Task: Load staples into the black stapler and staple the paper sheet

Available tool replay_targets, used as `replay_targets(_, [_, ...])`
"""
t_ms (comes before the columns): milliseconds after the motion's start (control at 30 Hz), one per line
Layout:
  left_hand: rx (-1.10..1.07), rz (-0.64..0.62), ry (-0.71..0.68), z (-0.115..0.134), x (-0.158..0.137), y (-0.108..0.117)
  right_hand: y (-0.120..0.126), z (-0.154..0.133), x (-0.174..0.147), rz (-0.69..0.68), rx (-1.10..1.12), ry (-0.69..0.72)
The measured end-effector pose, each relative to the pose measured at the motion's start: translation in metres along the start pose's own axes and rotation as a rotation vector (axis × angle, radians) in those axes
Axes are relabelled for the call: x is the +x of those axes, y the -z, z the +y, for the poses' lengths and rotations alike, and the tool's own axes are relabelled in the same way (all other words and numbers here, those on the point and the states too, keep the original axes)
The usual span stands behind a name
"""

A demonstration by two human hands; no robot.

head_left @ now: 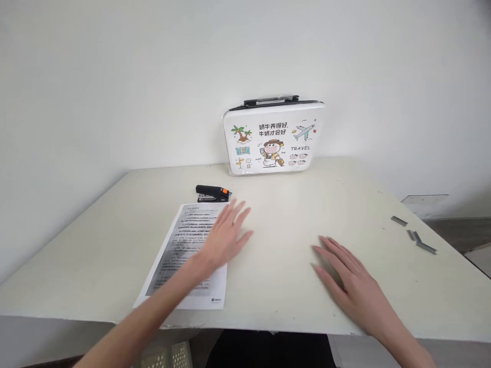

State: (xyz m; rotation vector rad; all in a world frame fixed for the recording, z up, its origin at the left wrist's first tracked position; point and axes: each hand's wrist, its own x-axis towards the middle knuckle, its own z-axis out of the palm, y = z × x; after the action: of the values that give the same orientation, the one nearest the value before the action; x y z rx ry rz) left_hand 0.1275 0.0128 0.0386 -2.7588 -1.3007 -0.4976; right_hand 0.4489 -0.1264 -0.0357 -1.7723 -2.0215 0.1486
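My left hand [223, 237] is over the right side of a printed sheet of paper [184, 255], its fingers stretched out and holding nothing. Part of the print is hidden under that hand and forearm. Just beyond the fingertips, at the sheet's top edge, lies a black stapler [211, 193] with an orange patch. My right hand [351, 281] rests on the right part of the white table [276, 266], fingers apart and empty. Nearest to it, farther right, are several strips of staples [425, 248].
A white carrying case [273, 140] with cartoon prints and a black handle leans upright against the wall [172, 76] at the back. The table's front edge runs close to my body. At right, a flat plate [425, 199] shows on the wall beside the table.
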Motion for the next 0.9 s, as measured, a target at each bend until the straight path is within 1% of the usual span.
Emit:
replay_targets(133, [0.076, 0.085, 0.136, -0.064, 0.039, 0.015, 0.001, -0.001, 0.001, 0.024, 0.008, 0.01])
replay_targets(167, [0.085, 0.077, 0.16, -0.08, 0.045, 0.019, 0.001, -0.002, 0.001, 0.029, 0.012, 0.012])
replay_targets(200, [0.096, 0.05, 0.176, -0.094, 0.051, 0.024, 0.002, -0.002, 0.001, 0.033, 0.018, 0.013])
replay_targets(267, [0.122, -0.049, 0.185, -0.12, 0.058, 0.031, 0.003, -0.003, 0.002, 0.037, 0.031, 0.013])
replay_targets(333, [0.147, -0.155, 0.181, -0.141, 0.061, 0.037, 0.003, -0.003, 0.002, 0.04, 0.041, 0.009])
replay_targets(400, [0.145, -0.228, 0.191, -0.155, 0.061, 0.041, 0.004, -0.004, 0.003, 0.037, 0.048, 0.004])
replay_targets(467, [0.128, -0.257, 0.203, -0.162, 0.06, 0.044, 0.004, -0.004, 0.004, 0.036, 0.054, 0.002])
replay_targets(567, [0.119, -0.236, 0.193, -0.158, 0.058, 0.052, 0.005, -0.005, 0.005, 0.034, 0.06, 0.002])
replay_targets(667, [0.102, -0.163, 0.155, -0.137, 0.057, 0.063, 0.005, -0.006, 0.005, 0.041, 0.068, 0.006])
replay_targets(733, [0.074, -0.108, 0.129, -0.113, 0.055, 0.068, 0.005, -0.006, 0.005, 0.052, 0.077, 0.008])
replay_targets(800, [0.024, -0.064, 0.1, -0.081, 0.052, 0.07, 0.005, -0.006, 0.005, 0.05, 0.087, 0.004])
replay_targets(900, [-0.079, -0.035, -0.003, -0.027, 0.044, 0.061, 0.006, -0.006, 0.007, 0.022, 0.123, -0.026])
